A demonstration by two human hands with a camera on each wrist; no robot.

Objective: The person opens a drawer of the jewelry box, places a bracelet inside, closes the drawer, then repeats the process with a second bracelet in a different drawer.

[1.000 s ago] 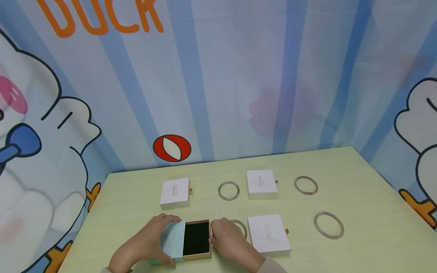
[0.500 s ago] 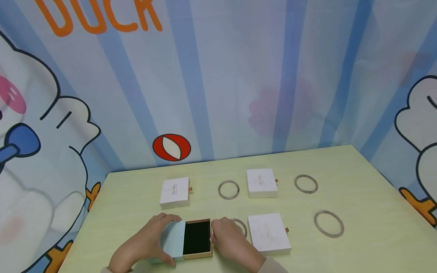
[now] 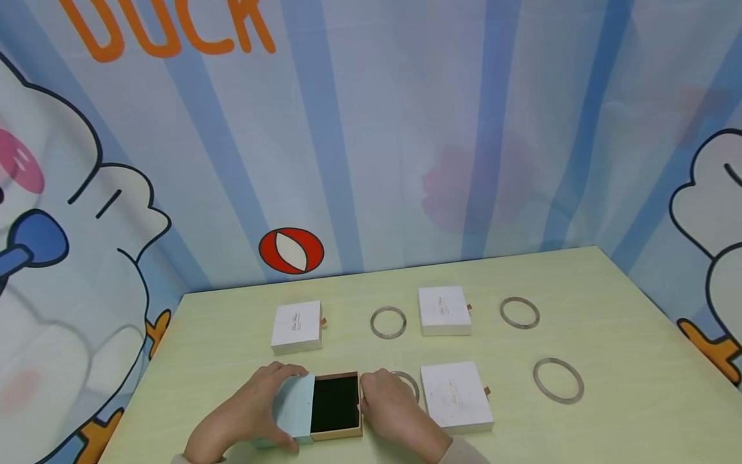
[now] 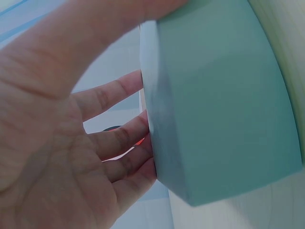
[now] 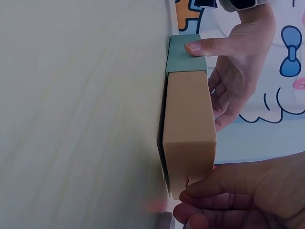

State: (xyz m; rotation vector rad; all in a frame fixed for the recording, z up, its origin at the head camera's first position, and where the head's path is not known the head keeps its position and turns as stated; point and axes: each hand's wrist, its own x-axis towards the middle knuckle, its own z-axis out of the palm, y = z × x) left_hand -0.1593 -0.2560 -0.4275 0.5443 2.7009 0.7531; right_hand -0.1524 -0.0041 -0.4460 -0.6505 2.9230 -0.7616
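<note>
A pale green drawer-style gift box lies near the table's front, its tan drawer pulled out to the right and showing a black lining. My left hand grips the green sleeve from the left, thumb on the near side and fingers on the far side. At the drawer's right end, my right hand pinches a small pull tab, mostly hidden by the fingertips. Partly behind that hand lies a bangle. Beside it sits a white box with a brown tab.
Two more white boxes, one at the back left and another at the back middle, rest on the pale yellow table. Other bangles lie beside them: one between the boxes, and two at the right.
The drawer has slid very slightly farther right out of the green sleeve, with my right hand moving along. My left hand stays in place on the sleeve.
</note>
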